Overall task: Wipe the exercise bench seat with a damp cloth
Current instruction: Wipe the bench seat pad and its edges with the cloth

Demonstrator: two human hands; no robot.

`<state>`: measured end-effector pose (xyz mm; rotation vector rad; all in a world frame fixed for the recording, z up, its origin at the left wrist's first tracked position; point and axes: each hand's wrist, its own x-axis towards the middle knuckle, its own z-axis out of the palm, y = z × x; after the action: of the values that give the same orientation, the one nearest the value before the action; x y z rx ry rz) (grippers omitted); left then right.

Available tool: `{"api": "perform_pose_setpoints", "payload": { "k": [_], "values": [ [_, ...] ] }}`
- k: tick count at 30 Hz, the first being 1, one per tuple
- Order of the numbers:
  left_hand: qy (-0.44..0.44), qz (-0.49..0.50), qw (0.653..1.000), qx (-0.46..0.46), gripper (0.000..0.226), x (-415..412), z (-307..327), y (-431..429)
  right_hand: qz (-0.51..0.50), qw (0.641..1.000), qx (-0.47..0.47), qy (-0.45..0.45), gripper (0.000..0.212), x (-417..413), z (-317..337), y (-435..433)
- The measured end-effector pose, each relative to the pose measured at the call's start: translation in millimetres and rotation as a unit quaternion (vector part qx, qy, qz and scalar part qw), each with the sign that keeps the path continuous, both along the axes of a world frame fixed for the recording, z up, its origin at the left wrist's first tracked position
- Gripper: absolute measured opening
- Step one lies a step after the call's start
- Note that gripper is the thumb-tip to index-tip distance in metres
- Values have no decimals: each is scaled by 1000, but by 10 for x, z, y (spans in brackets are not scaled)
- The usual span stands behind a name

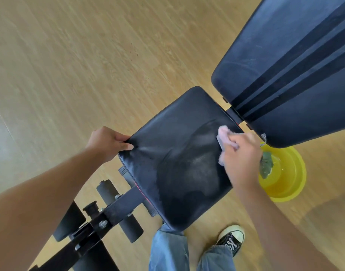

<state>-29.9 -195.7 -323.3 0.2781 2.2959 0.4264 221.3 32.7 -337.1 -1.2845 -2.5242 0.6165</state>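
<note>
The black padded bench seat (173, 153) fills the middle of the view, with darker wet streaks across its centre and right side. My right hand (241, 155) presses a crumpled pink cloth (224, 136) onto the seat's right edge, close to the gap before the backrest. My left hand (109, 142) grips the seat's left corner, thumb on top and fingers curled under the edge.
The dark backrest pad (296, 65) rises at the upper right. A yellow bowl (292, 184) holding water and a green rag (266, 165) stands on the wooden floor right of the seat. Foam rollers and the frame (117, 204) lie lower left. My shoe (231, 238) is below.
</note>
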Motion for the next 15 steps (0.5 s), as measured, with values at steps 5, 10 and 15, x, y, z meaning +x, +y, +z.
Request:
{"api": "perform_pose_setpoints", "payload": {
  "k": [5, 10, 15],
  "values": [
    [4, -2, 1000, -4, 30, 23, 20, 18, 233, 971, -45, 18, 28, -423, 112, -1248],
    [-8, 10, 1000, 0, 31, 14, 27, 16, 362, 931, -28, 33, 25, 218, -70, -934],
    [-26, 25, 999, 1, 30, -37, 31, 18, -11, 999, 12, 50, 30, -587, -43, -463]
  ]
}}
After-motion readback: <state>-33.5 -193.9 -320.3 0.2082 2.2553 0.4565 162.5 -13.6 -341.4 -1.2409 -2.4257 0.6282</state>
